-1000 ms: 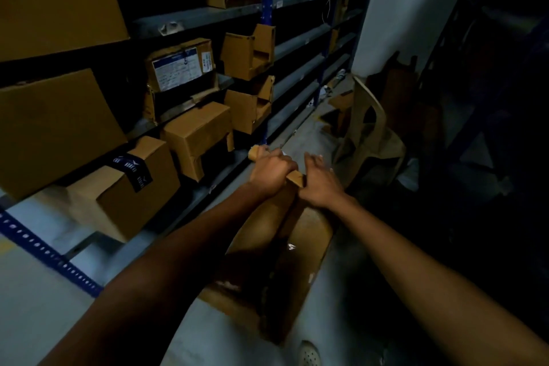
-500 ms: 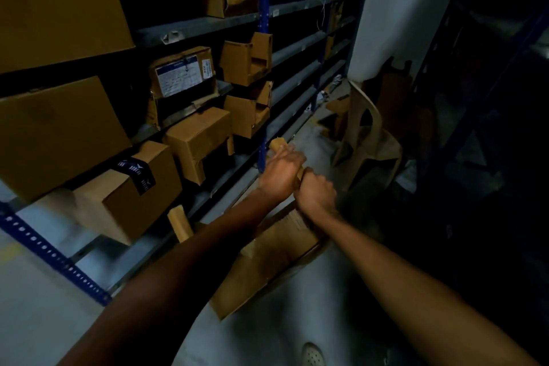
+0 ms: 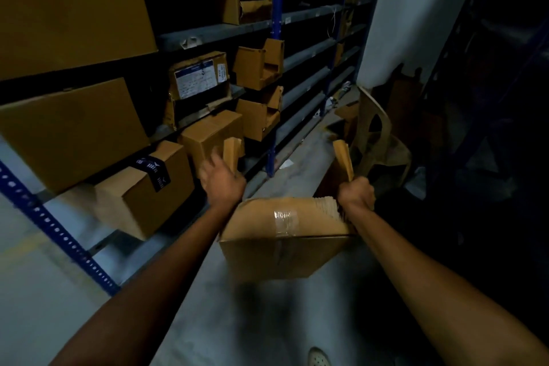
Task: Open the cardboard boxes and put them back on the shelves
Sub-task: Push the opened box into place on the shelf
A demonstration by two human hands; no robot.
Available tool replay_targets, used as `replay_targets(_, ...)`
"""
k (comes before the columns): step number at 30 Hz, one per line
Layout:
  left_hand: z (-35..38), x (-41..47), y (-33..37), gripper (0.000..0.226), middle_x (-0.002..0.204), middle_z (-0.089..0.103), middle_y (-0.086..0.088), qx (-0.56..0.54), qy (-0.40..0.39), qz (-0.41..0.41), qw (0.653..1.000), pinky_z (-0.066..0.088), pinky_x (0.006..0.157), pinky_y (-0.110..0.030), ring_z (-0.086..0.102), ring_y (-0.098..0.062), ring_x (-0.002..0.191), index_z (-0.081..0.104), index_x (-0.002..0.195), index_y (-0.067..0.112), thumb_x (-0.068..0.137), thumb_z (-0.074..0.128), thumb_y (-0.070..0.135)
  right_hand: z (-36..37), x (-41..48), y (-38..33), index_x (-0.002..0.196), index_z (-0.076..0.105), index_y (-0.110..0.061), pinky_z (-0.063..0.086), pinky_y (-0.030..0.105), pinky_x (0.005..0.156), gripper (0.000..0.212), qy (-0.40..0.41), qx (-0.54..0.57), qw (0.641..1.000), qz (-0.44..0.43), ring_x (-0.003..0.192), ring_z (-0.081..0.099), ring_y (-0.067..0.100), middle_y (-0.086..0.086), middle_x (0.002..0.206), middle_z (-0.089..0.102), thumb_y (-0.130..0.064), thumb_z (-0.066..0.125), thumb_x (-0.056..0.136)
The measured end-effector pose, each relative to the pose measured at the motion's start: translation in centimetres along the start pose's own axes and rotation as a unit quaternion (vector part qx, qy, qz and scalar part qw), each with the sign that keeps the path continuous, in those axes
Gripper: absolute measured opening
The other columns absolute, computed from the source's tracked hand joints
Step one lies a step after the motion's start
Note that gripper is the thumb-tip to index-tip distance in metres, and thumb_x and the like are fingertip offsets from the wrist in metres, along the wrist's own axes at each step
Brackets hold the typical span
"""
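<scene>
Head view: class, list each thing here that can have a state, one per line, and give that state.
cardboard box: open, two flaps raised.
right flap: upright, held.
left flap: upright.
right hand: grips the right flap.
left hand: fingers spread, at the left flap.
black-taped box: closed, tilted.

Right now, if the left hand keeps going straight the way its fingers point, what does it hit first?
Most likely the upright left flap of the box, just beyond the left hand. Blur hides whether they already touch. Behind it sits a small shelf box.
</scene>
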State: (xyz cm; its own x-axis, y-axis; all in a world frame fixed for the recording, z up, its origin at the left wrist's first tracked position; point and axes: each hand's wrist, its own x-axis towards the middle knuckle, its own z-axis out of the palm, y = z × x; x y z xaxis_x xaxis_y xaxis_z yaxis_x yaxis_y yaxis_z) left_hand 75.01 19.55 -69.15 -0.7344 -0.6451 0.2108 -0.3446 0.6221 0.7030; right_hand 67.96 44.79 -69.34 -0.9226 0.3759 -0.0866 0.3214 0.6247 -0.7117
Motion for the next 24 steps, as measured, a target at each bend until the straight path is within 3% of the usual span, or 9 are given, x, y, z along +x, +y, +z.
replay_targets(3,-1.6,1.2,0.0,0.061,0.127,0.048,-0.021,-0.117,-0.059,-0.13,0.983,0.046,0.092,-0.042,0.053,-0.038,0.111,0.034,0.134,0.005,0.087,0.067,0.023,-0.1,-0.9,-1.8,0.113,0.064,-0.009,0.053,0.047,0.086,0.023,0.029,0.036,0.999,-0.029,0.103,0.062,0.037,0.018,0.111,0.065,-0.019,0.057,0.093)
replay_targets(5,-2.5,1.5,0.5,0.03,0.1,0.056,-0.015,-0.165,-0.088,-0.16,0.969,0.049,0.08,-0.037,0.057,-0.026,0.083,0.051,0.11,0.003,0.09,0.064,0.02,-0.3,-1.4,-3.0,0.113,0.064,-0.011,0.052,0.049,0.088,0.023,0.043,0.051,0.996,-0.057,0.104,0.062,0.037,0.017,0.111,0.065,-0.016,0.055,0.093)
replay_targets(6,-2.7,1.5,0.8,0.026,0.094,0.056,-0.013,-0.166,-0.095,-0.158,0.969,0.048,0.077,-0.037,0.056,-0.025,0.079,0.054,0.107,0.0,0.091,0.062,0.019,-0.4,-1.5,-3.6,0.114,0.064,-0.012,0.051,0.049,0.089,0.024,0.051,0.057,0.995,-0.067,0.105,0.061,0.039,0.017,0.111,0.065,-0.014,0.055,0.093)
replay_targets(10,-3.8,2.4,2.9,0.027,0.098,0.059,-0.015,-0.091,-0.05,-0.118,0.988,0.048,0.07,-0.037,0.06,-0.032,0.09,0.058,0.107,-0.001,0.089,0.061,0.019,-2.0,-1.6,-6.1,0.114,0.065,-0.016,0.051,0.052,0.089,0.027,0.083,0.085,0.986,-0.118,0.104,0.062,0.04,0.016,0.107,0.066,-0.011,0.053,0.091)
replay_targets(14,-4.7,3.9,6.1,0.018,0.094,0.061,-0.013,-0.097,0.006,-0.076,0.992,0.05,0.072,-0.039,0.06,-0.033,0.09,0.06,0.101,0.004,0.085,0.058,0.011,-4.5,-1.0,-8.1,0.115,0.063,-0.019,0.051,0.052,0.088,0.025,0.115,0.104,0.976,-0.156,0.103,0.063,0.036,0.013,0.106,0.067,-0.012,0.053,0.093)
replay_targets(24,-8.1,7.7,13.8,0.027,0.1,0.064,-0.016,-0.143,0.129,0.031,0.981,0.054,0.079,-0.046,0.062,-0.035,0.092,0.058,0.112,0.009,0.086,0.053,0.009,-10.1,-0.4,-14.2,0.117,0.062,-0.017,0.051,0.05,0.091,0.03,0.187,0.202,0.939,-0.208,0.102,0.063,0.033,0.01,0.106,0.068,-0.007,0.055,0.09)
